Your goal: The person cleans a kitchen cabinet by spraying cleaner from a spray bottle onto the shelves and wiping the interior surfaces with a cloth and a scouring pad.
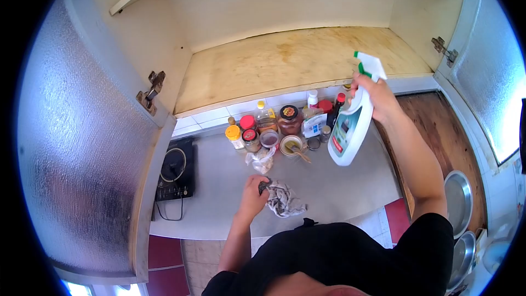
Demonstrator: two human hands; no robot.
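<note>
My right hand (pixel 373 94) is raised at the lower edge of the open cupboard, closed round the neck of a white spray bottle (pixel 350 129). The bottle has a green and white trigger head and hangs tilted above the counter. My left hand (pixel 253 194) is low over the counter, its fingers closed on a small dark scouring pad (pixel 264 186). A crumpled grey patterned cloth (pixel 285 200) lies right beside that hand; whether the fingers also touch it I cannot tell.
Several jars and bottles, including a honey-coloured jar (pixel 289 120), stand along the tiled wall. Before them are a bowl with a brush (pixel 290 146) and a plastic bag (pixel 261 160). An induction cooker (pixel 176 169) sits left. Frosted cupboard doors (pixel 76 148) swing out on both sides.
</note>
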